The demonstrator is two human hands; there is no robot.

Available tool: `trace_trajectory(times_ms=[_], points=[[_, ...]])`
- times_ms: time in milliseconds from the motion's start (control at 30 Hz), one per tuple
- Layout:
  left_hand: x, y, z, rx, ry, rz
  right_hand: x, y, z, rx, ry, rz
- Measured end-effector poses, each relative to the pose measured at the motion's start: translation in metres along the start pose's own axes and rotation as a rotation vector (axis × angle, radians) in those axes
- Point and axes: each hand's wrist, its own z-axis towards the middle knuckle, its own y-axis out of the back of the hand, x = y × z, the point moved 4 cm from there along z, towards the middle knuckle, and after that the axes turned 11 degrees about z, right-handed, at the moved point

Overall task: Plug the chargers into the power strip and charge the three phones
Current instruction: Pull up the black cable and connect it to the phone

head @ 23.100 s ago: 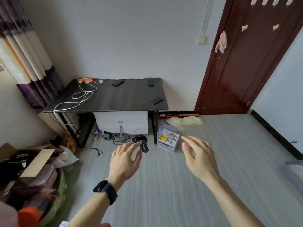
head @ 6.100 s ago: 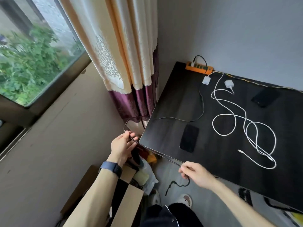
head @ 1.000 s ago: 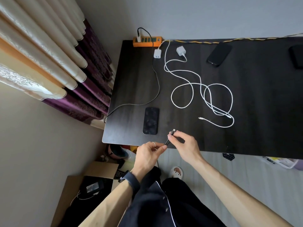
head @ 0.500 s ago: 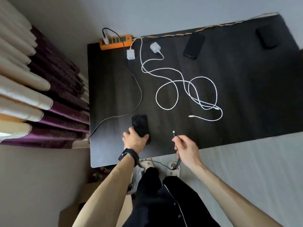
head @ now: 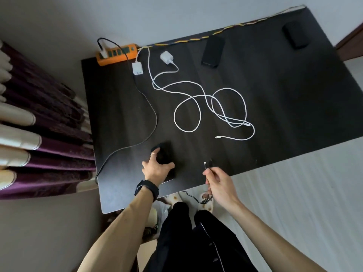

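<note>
My left hand (head: 157,168) grips a black phone (head: 164,152) at the near edge of the dark table (head: 275,107). My right hand (head: 218,180) pinches the plug end of a black cable (head: 205,166) just right of that phone, tip pointing up. An orange power strip (head: 117,54) lies at the far left corner with one charger plugged in. Two white charger bricks (head: 137,68) (head: 167,57) lie near it, their white cables (head: 216,108) looped across the table. A second phone (head: 213,51) and a third phone (head: 294,37) lie along the far edge.
Purple and cream curtains (head: 39,134) hang at the left. The grey wall runs behind the table. The black cable (head: 141,122) trails off the table's left edge and loops down near my feet. Grey floor lies to the right.
My left hand has closed further over the near phone and tipped it up. My right hand still holds the cable plug, now slightly nearer the phone. The view has tilted a little.
</note>
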Motion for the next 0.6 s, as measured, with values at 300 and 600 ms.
trace_trajectory(times_ms=[300,600], points=[[-0.009,0.016,-0.066,0.355,0.172,-1.001,0.033,-0.025,-0.007,0.112,0.107,-0.156],[-0.021,0.053,-0.085,0.228,0.137,-0.962,0.071,-0.059,-0.019,0.285,0.330,-0.273]])
